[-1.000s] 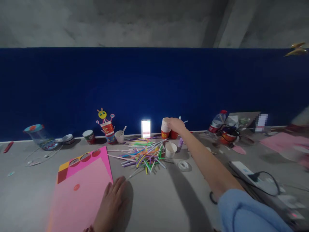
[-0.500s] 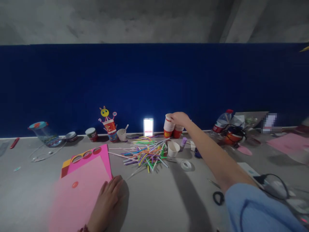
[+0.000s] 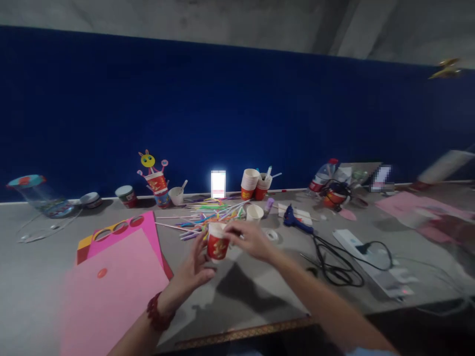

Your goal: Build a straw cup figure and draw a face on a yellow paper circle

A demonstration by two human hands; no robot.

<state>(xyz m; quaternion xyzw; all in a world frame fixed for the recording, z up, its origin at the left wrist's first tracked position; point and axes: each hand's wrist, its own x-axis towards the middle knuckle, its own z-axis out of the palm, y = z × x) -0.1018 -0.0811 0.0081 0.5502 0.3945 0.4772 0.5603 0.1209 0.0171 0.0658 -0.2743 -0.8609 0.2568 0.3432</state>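
A red paper cup [image 3: 217,245] with a gold pattern and white rim is held upright above the table. My right hand [image 3: 248,238] pinches its rim from the right. On the cup's left side is my left hand [image 3: 195,267], its fingers spread and curved around the cup, thumb apart; whether it grips the cup is hard to tell. Behind them lies a heap of coloured sticks [image 3: 193,222]. Beyond the sticks stand a stack of paper cups [image 3: 249,185] and a cup holding markers [image 3: 262,188].
Pink sheets [image 3: 122,277] lie at the left. A decorated cup figure [image 3: 158,185] stands behind them. White cup [image 3: 255,213], tape roll [image 3: 271,236], blue glue gun [image 3: 297,222] with coiled cable and power strip [image 3: 371,267] are at the right. A blurred hand and sleeve show far right.
My right hand has come from the cup stack toward me with a red cup. My left hand has risen off the pink sheet to the cup. The view has shifted.
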